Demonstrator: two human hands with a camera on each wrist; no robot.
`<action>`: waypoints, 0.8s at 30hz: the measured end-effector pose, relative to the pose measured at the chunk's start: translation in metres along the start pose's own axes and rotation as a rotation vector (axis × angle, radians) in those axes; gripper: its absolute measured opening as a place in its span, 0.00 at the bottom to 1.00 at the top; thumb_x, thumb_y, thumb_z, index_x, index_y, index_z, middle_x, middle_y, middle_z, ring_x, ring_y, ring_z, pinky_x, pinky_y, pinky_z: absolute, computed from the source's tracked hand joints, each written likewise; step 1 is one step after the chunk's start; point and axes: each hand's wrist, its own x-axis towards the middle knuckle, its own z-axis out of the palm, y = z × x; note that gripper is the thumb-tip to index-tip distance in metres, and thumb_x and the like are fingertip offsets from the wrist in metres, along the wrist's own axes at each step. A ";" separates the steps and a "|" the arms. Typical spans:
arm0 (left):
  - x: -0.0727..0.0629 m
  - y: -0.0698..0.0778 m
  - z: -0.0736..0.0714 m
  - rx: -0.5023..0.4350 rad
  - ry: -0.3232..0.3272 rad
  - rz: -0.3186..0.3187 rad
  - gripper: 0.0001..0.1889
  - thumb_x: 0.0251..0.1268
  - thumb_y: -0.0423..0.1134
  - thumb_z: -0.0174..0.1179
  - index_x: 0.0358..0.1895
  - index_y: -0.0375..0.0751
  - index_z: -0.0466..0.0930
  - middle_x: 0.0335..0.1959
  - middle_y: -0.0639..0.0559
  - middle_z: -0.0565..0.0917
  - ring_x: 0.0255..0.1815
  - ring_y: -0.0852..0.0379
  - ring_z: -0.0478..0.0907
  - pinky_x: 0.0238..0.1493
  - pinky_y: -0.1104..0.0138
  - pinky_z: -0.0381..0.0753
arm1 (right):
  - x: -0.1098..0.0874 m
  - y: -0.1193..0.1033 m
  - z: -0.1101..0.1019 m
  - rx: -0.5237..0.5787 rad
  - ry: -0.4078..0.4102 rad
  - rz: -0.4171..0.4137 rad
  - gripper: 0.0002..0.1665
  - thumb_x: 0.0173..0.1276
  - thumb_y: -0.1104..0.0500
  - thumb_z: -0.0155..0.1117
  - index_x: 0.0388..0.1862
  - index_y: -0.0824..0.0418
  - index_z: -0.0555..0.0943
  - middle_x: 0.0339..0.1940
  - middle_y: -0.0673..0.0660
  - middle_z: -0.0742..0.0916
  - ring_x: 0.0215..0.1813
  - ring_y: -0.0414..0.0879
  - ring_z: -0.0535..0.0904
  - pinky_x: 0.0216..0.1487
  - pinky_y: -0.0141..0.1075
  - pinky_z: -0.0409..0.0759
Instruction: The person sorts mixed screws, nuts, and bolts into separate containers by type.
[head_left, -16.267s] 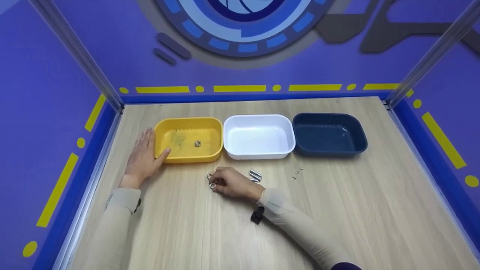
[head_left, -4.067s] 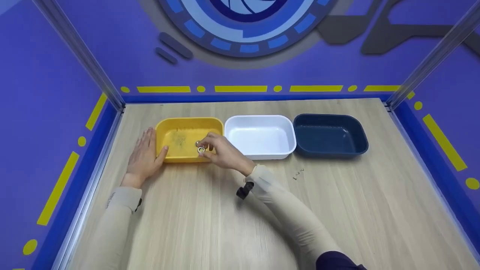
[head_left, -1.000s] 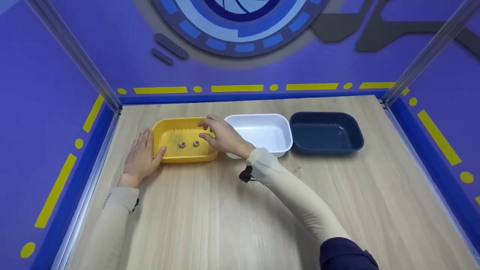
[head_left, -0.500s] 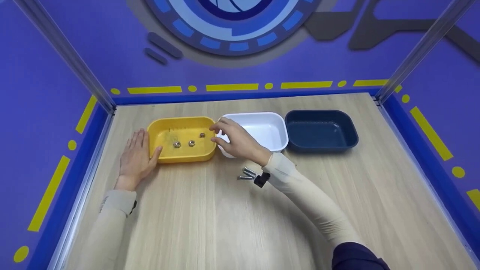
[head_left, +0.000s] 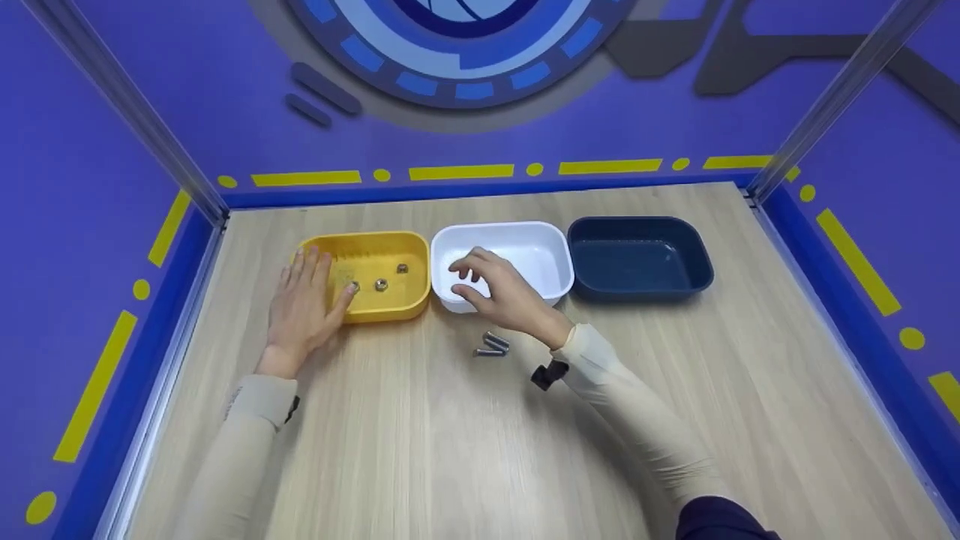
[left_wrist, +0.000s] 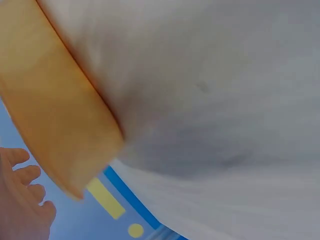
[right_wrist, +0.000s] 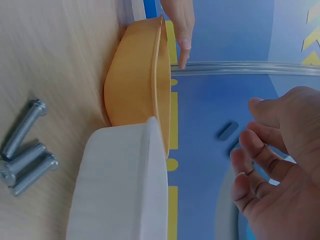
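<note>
Three metal nuts (head_left: 381,285) lie in the yellow bin (head_left: 382,313). My left hand (head_left: 300,311) is over the bin's left end, fingers straight, its thumb beside the leftmost nut; the right wrist view shows this hand (right_wrist: 180,25) raised at the rim. My right hand (head_left: 504,291) hovers over the white bin (head_left: 536,229), fingers loosely bent and holding nothing. Several thick bolts (head_left: 493,345) lie on the table in front of the white bin, seen close up as bolts (right_wrist: 27,135) in the right wrist view.
A dark blue bin (head_left: 641,294) stands to the right of the white one, in a row. Purple panels (head_left: 465,150) enclose the wooden table (head_left: 420,450) at the back and sides. My right sleeve (head_left: 637,405) crosses the table's right half.
Two nuts from the table have joined the one in the yellow bin. My right hand has moved right, from there to over the white bin; my left has shifted from the yellow bin's outer side onto its end.
</note>
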 end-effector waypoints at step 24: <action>0.017 0.084 0.034 -0.062 0.001 0.125 0.44 0.82 0.68 0.42 0.85 0.37 0.58 0.88 0.41 0.56 0.90 0.41 0.46 0.90 0.46 0.47 | -0.075 0.035 0.009 0.055 0.092 0.141 0.15 0.76 0.59 0.71 0.55 0.67 0.86 0.44 0.57 0.88 0.45 0.51 0.84 0.40 0.46 0.84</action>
